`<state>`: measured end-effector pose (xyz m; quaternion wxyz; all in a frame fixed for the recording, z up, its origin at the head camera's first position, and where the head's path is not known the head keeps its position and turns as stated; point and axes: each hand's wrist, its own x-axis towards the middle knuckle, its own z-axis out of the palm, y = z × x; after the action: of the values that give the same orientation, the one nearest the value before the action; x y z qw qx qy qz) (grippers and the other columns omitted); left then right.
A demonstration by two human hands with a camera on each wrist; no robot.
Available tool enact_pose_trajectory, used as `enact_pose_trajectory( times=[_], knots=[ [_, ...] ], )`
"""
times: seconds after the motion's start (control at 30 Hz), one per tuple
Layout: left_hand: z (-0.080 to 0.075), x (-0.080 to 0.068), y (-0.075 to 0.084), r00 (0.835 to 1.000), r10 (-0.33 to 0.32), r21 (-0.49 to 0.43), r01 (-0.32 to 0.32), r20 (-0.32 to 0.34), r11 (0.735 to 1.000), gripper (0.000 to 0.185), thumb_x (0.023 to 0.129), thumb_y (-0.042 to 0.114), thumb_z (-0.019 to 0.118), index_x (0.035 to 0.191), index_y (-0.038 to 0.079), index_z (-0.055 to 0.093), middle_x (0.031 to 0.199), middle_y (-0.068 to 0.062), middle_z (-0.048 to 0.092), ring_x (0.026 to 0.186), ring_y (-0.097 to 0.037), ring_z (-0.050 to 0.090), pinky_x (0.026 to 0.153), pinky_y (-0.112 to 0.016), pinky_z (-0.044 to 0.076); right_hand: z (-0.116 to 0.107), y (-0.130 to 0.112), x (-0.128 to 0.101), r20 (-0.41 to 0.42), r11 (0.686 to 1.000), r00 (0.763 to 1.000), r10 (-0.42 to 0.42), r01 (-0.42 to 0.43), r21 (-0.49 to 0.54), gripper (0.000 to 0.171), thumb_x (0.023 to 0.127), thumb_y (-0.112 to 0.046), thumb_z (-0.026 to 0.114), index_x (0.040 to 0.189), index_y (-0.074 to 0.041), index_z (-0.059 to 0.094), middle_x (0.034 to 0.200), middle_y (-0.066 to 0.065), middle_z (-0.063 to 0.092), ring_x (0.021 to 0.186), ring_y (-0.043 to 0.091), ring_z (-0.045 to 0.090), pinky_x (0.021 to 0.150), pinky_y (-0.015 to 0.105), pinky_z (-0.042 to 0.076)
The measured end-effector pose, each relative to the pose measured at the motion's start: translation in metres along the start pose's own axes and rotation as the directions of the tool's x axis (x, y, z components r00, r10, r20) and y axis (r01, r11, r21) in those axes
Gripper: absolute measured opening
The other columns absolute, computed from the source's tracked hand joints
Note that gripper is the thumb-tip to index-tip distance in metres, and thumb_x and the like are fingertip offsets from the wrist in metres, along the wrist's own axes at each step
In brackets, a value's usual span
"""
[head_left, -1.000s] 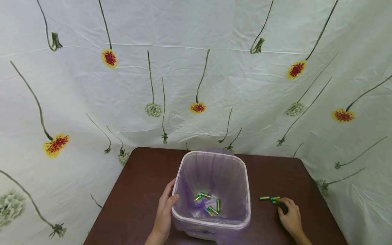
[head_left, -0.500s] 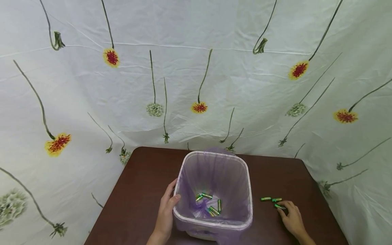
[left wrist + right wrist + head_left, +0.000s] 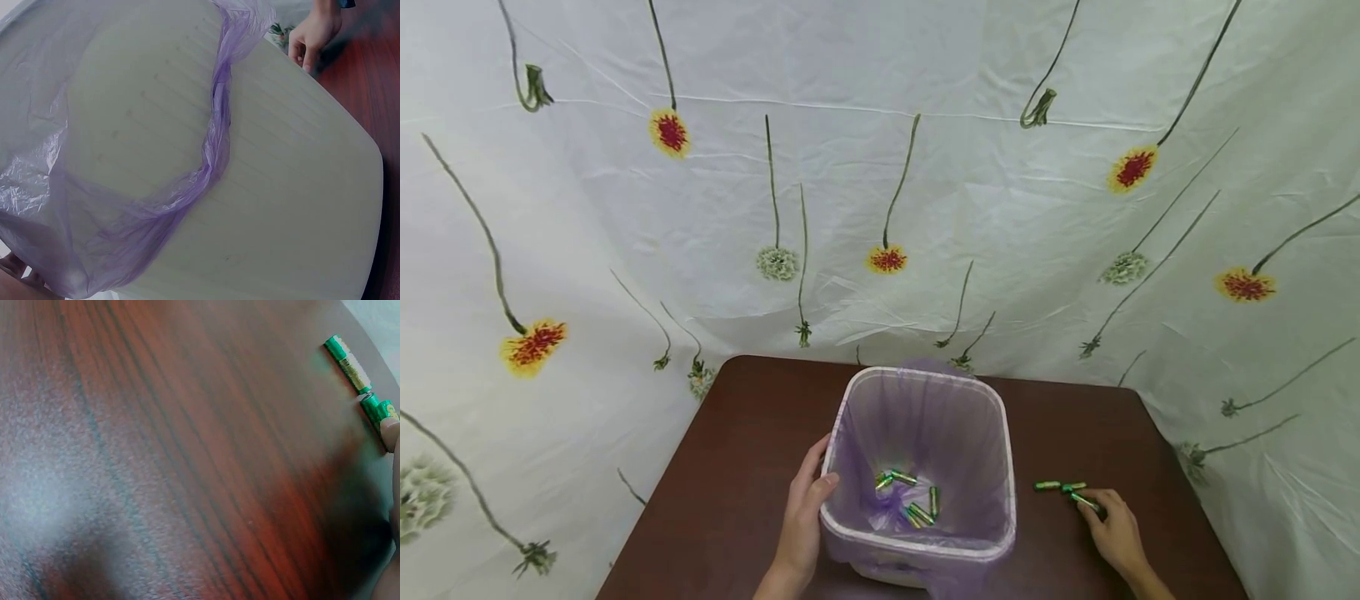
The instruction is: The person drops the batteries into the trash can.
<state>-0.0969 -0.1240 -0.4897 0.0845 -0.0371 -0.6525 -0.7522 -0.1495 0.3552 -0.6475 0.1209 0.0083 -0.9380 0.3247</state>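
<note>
My left hand [image 3: 801, 521] grips the left side of a white trash bin [image 3: 1010, 533], thumb over the rim and fingers along the outer wall. A purple plastic bag [image 3: 215, 137] lines the bin and hangs twisted down its outside. Inside, on the bottom, lie several green-and-gold batteries [image 3: 921, 514]. To the right of the bin, low over the tabletop, my right hand [image 3: 1116, 533] pinches one battery [image 3: 1084, 502] between thumb and fingers. Two more batteries, a left one [image 3: 1047, 485] and a right one [image 3: 1074, 486], lie just beyond its fingertips, end to end in the right wrist view.
The bin stands on a dark red-brown wooden table [image 3: 752, 417] with rounded far corners. A white cloth [image 3: 850, 192] printed with flowers hangs behind the table and along both sides.
My right hand has drawn one battery slightly toward me and away from the other two, and its fingers now pinch it. My left hand has stayed on the bin.
</note>
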Motion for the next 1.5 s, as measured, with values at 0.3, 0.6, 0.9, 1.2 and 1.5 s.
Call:
enact_pose_trajectory(
  times=[0.3,0.6,0.9,1.2,1.5],
  knots=[
    [-0.004,0.003,0.003,1.0,-0.002,0.002,0.002,0.009,1.0,0.053,0.1,0.009,0.043,0.153,0.005,0.045,0.145,-0.017,0.053,0.122,-0.029,0.057,0.097,-0.033,0.049,-0.008,-0.015,0.016,-0.013,0.999,1.0,-0.01,0.01,0.036,0.018,0.094,0.002,0.071,0.111,-0.001,0.075,0.106,0.015,0.062,0.085,0.025,0.057,0.07,0.039,0.045],
    [-0.001,0.001,0.004,1.0,-0.005,-0.001,0.005,0.024,1.0,0.052,0.1,0.009,0.044,0.152,0.005,0.045,0.144,-0.017,0.053,0.123,-0.03,0.056,0.098,-0.031,0.048,-0.024,-0.024,0.028,-0.037,0.997,0.998,-0.057,0.058,0.048,0.018,0.097,0.001,0.069,0.114,0.0,0.073,0.105,0.015,0.061,0.068,0.012,0.044,0.056,0.03,0.039],
    [-0.002,0.001,0.003,1.0,0.005,0.015,-0.005,0.019,1.0,0.052,0.1,0.009,0.045,0.152,0.005,0.047,0.142,-0.017,0.055,0.121,-0.029,0.057,0.096,-0.03,0.049,-0.047,-0.041,0.046,-0.1,0.976,0.973,-0.209,0.213,0.041,0.02,0.093,0.006,0.071,0.112,0.002,0.075,0.102,0.013,0.062,0.077,0.006,0.05,0.058,0.029,0.043],
    [-0.003,0.002,0.005,1.0,0.007,0.009,-0.007,0.028,1.0,0.052,0.1,0.008,0.044,0.152,0.004,0.045,0.142,-0.019,0.054,0.122,-0.032,0.057,0.097,-0.032,0.049,-0.062,-0.072,0.067,-0.089,0.967,0.966,-0.243,0.249,0.052,0.019,0.095,0.003,0.07,0.113,-0.002,0.075,0.106,0.011,0.062,0.089,0.009,0.054,0.065,0.029,0.046],
    [0.001,0.001,0.003,1.0,0.009,0.003,-0.009,0.018,1.0,0.052,0.099,0.007,0.044,0.151,0.004,0.046,0.141,-0.018,0.055,0.12,-0.031,0.058,0.096,-0.032,0.049,-0.082,-0.098,0.083,-0.064,0.952,0.952,-0.301,0.304,0.045,0.019,0.098,0.0,0.068,0.115,-0.003,0.074,0.107,0.009,0.061,0.093,0.014,0.055,0.068,0.031,0.049]
  ],
)
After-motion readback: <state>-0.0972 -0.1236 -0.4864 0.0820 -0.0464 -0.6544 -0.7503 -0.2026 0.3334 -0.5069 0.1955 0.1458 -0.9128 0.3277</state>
